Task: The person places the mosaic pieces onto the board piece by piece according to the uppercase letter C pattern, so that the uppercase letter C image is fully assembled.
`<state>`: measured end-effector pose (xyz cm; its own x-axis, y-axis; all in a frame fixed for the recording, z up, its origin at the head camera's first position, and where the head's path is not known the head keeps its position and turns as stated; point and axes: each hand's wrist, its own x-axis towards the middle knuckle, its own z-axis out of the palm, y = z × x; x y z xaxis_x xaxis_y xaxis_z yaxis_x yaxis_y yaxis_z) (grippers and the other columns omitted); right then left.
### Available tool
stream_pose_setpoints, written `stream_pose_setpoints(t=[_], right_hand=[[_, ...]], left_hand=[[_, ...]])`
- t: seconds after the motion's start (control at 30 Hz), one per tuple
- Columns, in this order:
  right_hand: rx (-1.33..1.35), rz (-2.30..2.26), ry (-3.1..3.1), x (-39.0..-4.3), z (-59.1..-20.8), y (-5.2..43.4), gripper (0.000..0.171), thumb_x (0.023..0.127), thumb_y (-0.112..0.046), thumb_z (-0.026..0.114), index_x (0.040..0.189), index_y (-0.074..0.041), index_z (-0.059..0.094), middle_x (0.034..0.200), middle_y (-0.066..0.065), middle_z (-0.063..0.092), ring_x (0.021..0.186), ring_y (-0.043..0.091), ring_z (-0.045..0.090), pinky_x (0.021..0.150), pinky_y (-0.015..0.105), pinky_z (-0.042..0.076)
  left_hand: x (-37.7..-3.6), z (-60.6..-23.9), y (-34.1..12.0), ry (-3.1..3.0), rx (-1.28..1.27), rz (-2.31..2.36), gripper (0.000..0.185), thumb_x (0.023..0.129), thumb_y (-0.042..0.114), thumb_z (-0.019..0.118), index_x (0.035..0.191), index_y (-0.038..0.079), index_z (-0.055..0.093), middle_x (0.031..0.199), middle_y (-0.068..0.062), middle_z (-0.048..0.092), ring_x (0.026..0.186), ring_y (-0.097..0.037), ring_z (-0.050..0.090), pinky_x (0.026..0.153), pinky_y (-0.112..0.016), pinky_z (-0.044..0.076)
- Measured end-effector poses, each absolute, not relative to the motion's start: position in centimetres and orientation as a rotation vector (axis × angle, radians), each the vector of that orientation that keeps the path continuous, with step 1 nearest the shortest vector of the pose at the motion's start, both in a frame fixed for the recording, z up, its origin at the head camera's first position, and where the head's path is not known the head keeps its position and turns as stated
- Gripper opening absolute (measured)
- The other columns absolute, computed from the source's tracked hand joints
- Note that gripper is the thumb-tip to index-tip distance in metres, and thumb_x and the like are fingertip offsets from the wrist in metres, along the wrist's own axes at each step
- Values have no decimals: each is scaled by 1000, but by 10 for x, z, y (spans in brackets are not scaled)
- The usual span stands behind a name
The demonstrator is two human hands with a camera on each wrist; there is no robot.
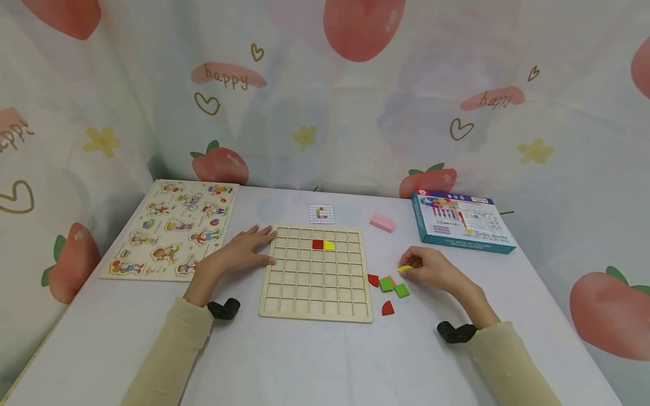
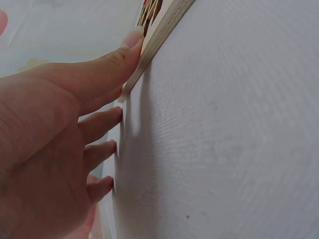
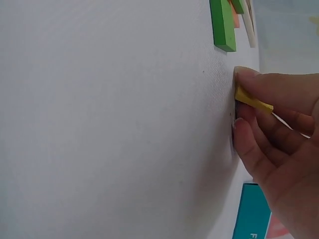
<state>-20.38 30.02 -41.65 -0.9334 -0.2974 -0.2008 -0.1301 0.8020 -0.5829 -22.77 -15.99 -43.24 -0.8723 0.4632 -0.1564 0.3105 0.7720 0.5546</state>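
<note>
A wooden grid board [image 1: 316, 309] lies in the middle of the table. In its second row sit a red square tile [image 1: 317, 244] and a yellow quarter-circle tile [image 1: 329, 245], side by side. My left hand [image 1: 245, 250] rests at the board's left edge, its thumb [image 2: 127, 47] on the rim and the other fingers spread. To the right of the board, my right hand [image 1: 429, 267] pinches a yellow tile [image 3: 254, 100] between thumb and fingers, low over the table. Beside it lie green tiles [image 1: 386, 284], a partly covered orange tile and red quarter-circle tiles [image 1: 388, 308].
A small pattern card [image 1: 322, 214] lies behind the board, with a pink block [image 1: 382, 222] to its right. A teal box [image 1: 464, 223] stands at the back right. On the left is a wooden picture puzzle [image 1: 170, 231], partly behind my left hand. A printed curtain hangs behind.
</note>
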Motion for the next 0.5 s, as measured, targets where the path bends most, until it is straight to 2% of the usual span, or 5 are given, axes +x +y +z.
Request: stream_pose_setpoints(t=[0.27, 0.5], right_hand=[[-320, -876, 2741, -207, -417, 292, 15, 95, -17, 74, 107, -10, 69, 97, 5, 67, 93, 22, 59, 79, 21, 53], [-329, -947, 2769, -212, -414, 277, 17, 97, -19, 72, 109, -9, 69, 106, 9, 69, 105, 28, 64, 92, 39, 59]], left_hand=[[-227, -433, -160, 2680, 584, 776, 79, 97, 39, 70, 160, 8, 35, 170, -15, 22, 159, -44, 8, 128, -63, 6], [-228, -434, -161, 2678, 576, 778, 79, 97, 39, 70, 160, 8, 35, 170, -14, 23, 159, -43, 8, 128, -62, 6]])
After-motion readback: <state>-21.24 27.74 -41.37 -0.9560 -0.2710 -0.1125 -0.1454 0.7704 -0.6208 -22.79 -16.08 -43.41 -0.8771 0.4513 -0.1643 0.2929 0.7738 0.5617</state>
